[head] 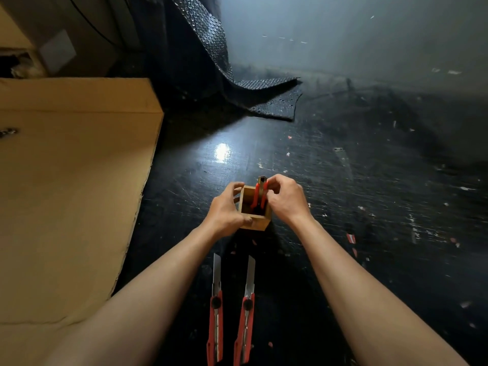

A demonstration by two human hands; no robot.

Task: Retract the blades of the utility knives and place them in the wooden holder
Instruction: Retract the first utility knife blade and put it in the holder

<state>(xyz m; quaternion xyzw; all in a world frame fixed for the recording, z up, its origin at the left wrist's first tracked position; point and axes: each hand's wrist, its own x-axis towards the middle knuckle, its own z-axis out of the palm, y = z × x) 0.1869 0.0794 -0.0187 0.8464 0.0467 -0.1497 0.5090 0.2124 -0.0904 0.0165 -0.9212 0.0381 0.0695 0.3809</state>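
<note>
Dark, scratched tabletop (343,194) fills most of the frame, flecked with pale scraps and one bright glare spot near the centre. A large cardboard box (74,180) takes up the left side, its edge running close to the work area. A sheet of black bubble wrap (264,99) lies crumpled at upper centre.

Just below the middle of the frame stands a small square wooden holder (254,223), open at the top. The person's left hand (227,210) wraps around its left wall, steadying it. The right hand (284,198) pinches the top of a red utility knife (257,195) that stands partly inside the holder, leaning toward the back right corner. Its blade looks drawn in, though the tip is small and hard to read.

Two more red knives (216,313) (247,313) lie side by side at lower centre, between the forearms, both with long bare blades pointing toward the holder.

To finish this step well, I would judge the knife should be lowered until it rests on the bottom, with the left hand keeping the holder from tipping.

Open room lies to the right and ahead. Care is needed pulling the hands back, since the exposed blades sit directly beneath the wrists.
</note>
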